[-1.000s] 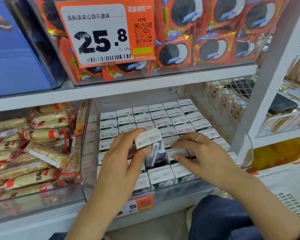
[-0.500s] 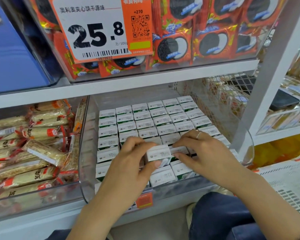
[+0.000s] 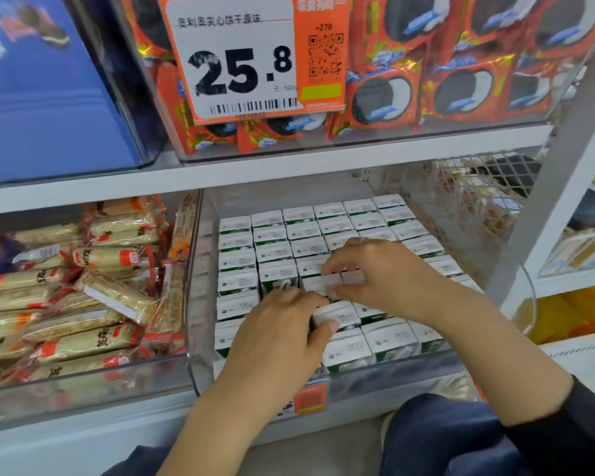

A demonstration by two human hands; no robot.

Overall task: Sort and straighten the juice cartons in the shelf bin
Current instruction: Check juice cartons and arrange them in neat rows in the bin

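Low in the centre of the frame, both my hands are inside the clear plastic shelf bin (image 3: 200, 304), down among the small white juice cartons with green lower sides (image 3: 303, 231). These stand upright in neat rows that run from the bin's front wall to its back, filling the middle of the picture.

My left hand (image 3: 282, 334) lies over the front rows, its fingers bent, the thumb pressed against the near edge of one white-topped carton (image 3: 340, 316) just right of centre; I cannot tell for sure whether the hidden fingers close round it. My right hand (image 3: 385, 280), a thin ring on one finger, sits just above and to the right, its fingertips (image 3: 330, 267) curled narrow and pinching the top of a carton in the middle row (image 3: 323, 283). The two hands are close together, nearly touching.

At the left of the frame lie long beige snack bars in clear wrappers with red ends (image 3: 93, 297), in a neighbouring bin. Across the top, orange packets printed with black sandwich biscuits (image 3: 461, 87) sit behind a white and orange price tag reading 25.8 (image 3: 241, 63). A blue box (image 3: 42, 91) fills the upper left corner.
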